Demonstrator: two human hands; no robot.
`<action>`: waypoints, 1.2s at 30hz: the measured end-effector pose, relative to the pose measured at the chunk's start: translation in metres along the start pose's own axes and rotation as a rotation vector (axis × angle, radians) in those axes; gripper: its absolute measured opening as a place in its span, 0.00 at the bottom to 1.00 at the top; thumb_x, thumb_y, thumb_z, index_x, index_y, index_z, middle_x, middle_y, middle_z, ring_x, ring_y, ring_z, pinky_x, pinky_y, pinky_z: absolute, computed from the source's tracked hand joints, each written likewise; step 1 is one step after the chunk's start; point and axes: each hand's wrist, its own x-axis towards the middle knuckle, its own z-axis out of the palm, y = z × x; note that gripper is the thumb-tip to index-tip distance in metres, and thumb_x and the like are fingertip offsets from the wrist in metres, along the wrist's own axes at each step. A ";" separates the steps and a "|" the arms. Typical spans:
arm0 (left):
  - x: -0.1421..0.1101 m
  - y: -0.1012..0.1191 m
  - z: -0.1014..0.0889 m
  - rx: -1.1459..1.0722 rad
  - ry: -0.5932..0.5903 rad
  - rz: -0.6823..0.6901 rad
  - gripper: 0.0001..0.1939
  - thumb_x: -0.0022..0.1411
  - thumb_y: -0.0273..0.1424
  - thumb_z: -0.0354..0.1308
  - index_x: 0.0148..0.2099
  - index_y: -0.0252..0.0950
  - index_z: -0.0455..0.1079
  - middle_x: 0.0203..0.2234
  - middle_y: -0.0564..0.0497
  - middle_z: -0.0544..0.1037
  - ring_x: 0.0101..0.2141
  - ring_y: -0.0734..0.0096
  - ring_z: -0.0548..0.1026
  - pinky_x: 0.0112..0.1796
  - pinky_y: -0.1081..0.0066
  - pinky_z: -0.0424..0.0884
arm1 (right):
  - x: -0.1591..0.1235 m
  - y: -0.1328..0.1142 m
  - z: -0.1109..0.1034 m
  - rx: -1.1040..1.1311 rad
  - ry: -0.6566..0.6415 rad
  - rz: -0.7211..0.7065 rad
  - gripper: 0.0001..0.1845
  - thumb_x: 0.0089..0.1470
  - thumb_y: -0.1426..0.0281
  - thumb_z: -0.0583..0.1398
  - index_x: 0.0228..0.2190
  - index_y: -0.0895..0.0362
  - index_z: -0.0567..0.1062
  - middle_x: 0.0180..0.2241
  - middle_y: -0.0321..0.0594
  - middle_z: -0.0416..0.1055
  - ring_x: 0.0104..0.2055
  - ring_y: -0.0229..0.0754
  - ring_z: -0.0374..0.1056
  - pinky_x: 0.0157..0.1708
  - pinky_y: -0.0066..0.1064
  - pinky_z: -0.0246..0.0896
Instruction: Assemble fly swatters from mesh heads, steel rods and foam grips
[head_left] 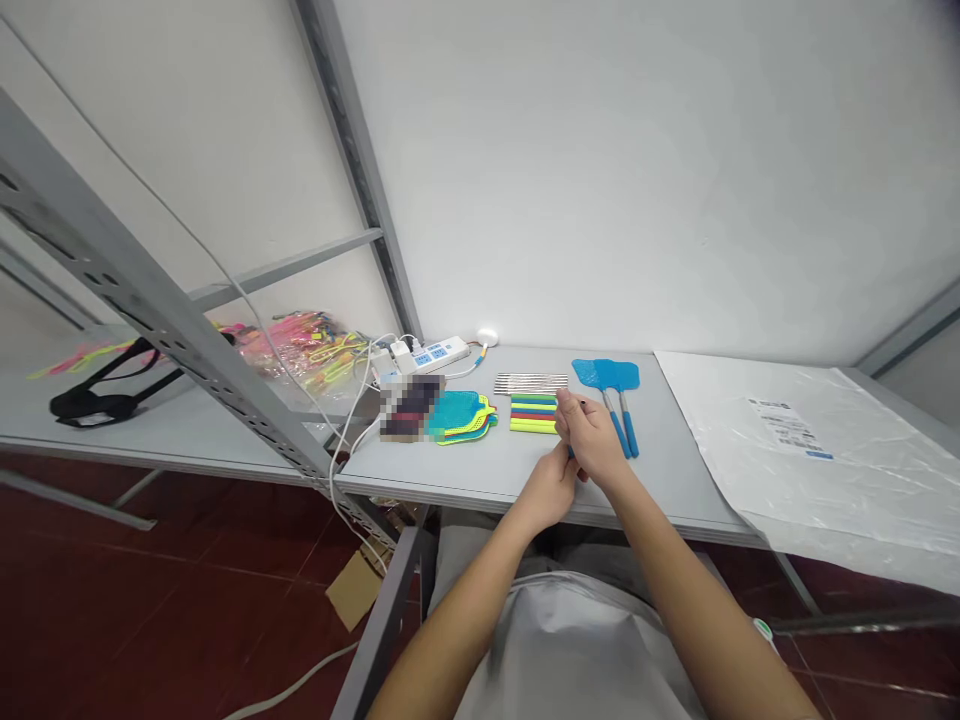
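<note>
My left hand (pixel 551 487) is closed low over the table's front edge, its fingertips meeting the underside of my right hand (pixel 592 438). A small bit of a blue handle (pixel 571 452) shows between the two. My right hand is closed in a pinch, and its fingers hide what they grip. Just left of it lies a row of coloured handle tubes (pixel 532 414) in green, blue, red and yellow. Behind them is a row of thin metal rods (pixel 530 383). Two blue fly swatters (pixel 616 376) with blue grips lie to the right. Several fly swatter heads (pixel 461 412) are stacked at the left.
A pixelated dark object (pixel 411 408) lies beside the stacked heads. Behind it are a power strip (pixel 442 352) with cables and a white round device (pixel 487 338). White plastic sheeting (pixel 750 430) covers the right side. A metal post (pixel 187 330) stands left, before bagged colourful items (pixel 300 345) and a black strap (pixel 97 405).
</note>
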 end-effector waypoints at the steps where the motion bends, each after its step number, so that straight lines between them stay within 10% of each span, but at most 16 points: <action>1: 0.000 0.000 0.000 -0.001 -0.002 0.001 0.13 0.68 0.32 0.44 0.44 0.33 0.69 0.30 0.47 0.76 0.40 0.59 0.73 0.44 0.62 0.68 | 0.000 0.001 -0.001 -0.003 0.002 -0.001 0.28 0.59 0.49 0.56 0.18 0.54 0.57 0.17 0.28 0.48 0.20 0.33 0.43 0.20 0.30 0.39; 17: 0.000 0.008 -0.002 -0.092 -0.004 -0.034 0.11 0.68 0.32 0.47 0.41 0.34 0.69 0.28 0.50 0.75 0.35 0.63 0.73 0.44 0.63 0.67 | -0.002 0.008 -0.009 -0.068 -0.020 0.015 0.27 0.63 0.52 0.52 0.19 0.54 0.58 0.17 0.27 0.48 0.20 0.33 0.44 0.20 0.28 0.39; 27: -0.009 0.013 -0.003 -0.321 0.207 -0.082 0.14 0.68 0.40 0.50 0.43 0.34 0.67 0.25 0.53 0.69 0.25 0.72 0.66 0.29 0.72 0.64 | 0.010 -0.024 0.011 -0.156 -0.206 0.025 0.14 0.60 0.57 0.59 0.31 0.54 0.70 0.25 0.31 0.63 0.28 0.35 0.60 0.29 0.26 0.56; 32: -0.030 0.015 -0.052 -0.459 0.442 -0.112 0.17 0.67 0.47 0.52 0.45 0.37 0.64 0.22 0.59 0.60 0.20 0.79 0.56 0.21 0.78 0.55 | 0.032 -0.021 0.043 -0.302 -0.334 -0.149 0.18 0.66 0.58 0.50 0.51 0.51 0.67 0.50 0.43 0.69 0.53 0.43 0.65 0.51 0.37 0.61; 36: -0.042 0.004 -0.117 -0.485 0.633 -0.114 0.16 0.66 0.47 0.53 0.43 0.38 0.64 0.21 0.60 0.59 0.18 0.82 0.53 0.19 0.80 0.50 | 0.052 0.021 0.089 -0.922 -0.410 -0.309 0.24 0.64 0.61 0.53 0.58 0.57 0.66 0.63 0.53 0.59 0.66 0.55 0.50 0.61 0.52 0.48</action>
